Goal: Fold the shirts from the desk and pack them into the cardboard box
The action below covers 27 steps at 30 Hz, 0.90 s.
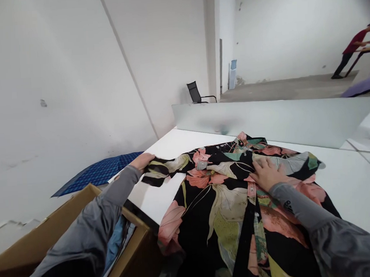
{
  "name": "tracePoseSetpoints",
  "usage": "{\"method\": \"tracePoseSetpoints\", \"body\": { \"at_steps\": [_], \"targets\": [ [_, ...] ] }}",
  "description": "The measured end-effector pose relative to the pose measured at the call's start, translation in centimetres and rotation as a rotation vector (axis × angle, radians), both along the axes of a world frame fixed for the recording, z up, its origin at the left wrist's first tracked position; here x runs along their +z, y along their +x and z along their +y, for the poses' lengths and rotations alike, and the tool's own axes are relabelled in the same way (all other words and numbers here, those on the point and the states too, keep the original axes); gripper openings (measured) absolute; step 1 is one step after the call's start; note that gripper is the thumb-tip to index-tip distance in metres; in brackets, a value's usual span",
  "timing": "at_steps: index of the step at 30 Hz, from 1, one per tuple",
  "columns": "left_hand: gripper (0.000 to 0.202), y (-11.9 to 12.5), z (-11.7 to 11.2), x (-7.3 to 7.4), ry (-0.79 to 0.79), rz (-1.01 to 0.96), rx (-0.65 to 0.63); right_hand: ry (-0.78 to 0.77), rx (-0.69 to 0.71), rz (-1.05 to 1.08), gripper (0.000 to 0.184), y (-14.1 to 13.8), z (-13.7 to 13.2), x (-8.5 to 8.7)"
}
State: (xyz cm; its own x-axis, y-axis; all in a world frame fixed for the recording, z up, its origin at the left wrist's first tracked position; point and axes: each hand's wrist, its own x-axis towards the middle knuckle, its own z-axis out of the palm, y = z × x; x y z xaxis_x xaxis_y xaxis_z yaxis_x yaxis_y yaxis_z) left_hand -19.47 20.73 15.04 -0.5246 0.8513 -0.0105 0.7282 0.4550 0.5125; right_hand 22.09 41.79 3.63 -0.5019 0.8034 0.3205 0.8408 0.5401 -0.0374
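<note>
A black floral shirt [226, 203] with pink and pale green flowers lies spread on the white table [347, 187], its lower part hanging over the near edge. My left hand [142, 161] grips the shirt's left sleeve [157, 171] at the table's left edge. My right hand [265, 173] presses flat on the middle of the shirt, fingers apart. Both arms wear grey sleeves.
An open cardboard box [52, 230] with clothes in it stands at the lower left, under my left arm. A blue umbrella [96, 173] lies beyond it. A frosted divider [274, 120] runs along the table's far side. A black chair [196, 92] and a person in red [353, 48] are far off.
</note>
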Motion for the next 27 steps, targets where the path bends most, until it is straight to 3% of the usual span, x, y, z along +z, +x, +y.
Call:
{"method": "tracePoseSetpoints", "body": {
  "at_steps": [3,6,7,9,11,14,16,18,21,23,27],
  "targets": [
    [0.023,3.7,3.1,2.0,0.188,-0.236,-0.087,0.018,0.337,0.207,0.086,-5.6,-4.8,4.4],
    [0.018,8.2,5.6,2.7,0.273,-0.395,-0.157,-0.064,0.598,0.556,0.105,-12.6,-9.4,7.4],
    [0.017,9.4,5.9,2.8,0.301,-0.451,-0.186,-0.099,0.604,0.659,0.101,-14.7,-10.2,8.0],
    [0.016,10.9,5.6,2.7,0.426,-0.552,-0.234,-0.185,0.565,0.795,0.068,-17.5,-10.5,8.5],
    [0.013,11.3,3.7,2.1,0.635,-0.526,-0.226,-0.291,0.504,0.894,0.035,-18.8,-9.2,8.8],
    [0.017,11.5,-1.5,-0.8,0.739,-0.172,-0.094,-0.575,0.489,1.159,0.02,-18.8,-5.4,10.4],
    [0.028,12.4,-5.8,-4.4,0.532,0.015,-0.025,-0.73,0.523,1.313,0.019,-18.4,-3.0,12.5],
    [0.043,13.5,-9.5,-8.6,0.36,0.111,-0.042,-0.813,0.584,1.412,0.018,-17.9,-1.4,15.0],
    [0.042,14.0,-12.9,-13.6,0.27,0.226,-0.062,-0.898,0.685,1.562,0.013,-17.2,-0.1,18.5],
    [0.032,13.6,-13.2,-15.0,0.277,0.244,-0.032,-0.905,0.734,1.624,0.01,-16.6,0.6,20.0],
    [0.025,12.7,-11.5,-14.9,0.281,0.232,-0.042,-0.847,0.76,1.654,0.009,-14.6,2.2,21.3]
  ]
}}
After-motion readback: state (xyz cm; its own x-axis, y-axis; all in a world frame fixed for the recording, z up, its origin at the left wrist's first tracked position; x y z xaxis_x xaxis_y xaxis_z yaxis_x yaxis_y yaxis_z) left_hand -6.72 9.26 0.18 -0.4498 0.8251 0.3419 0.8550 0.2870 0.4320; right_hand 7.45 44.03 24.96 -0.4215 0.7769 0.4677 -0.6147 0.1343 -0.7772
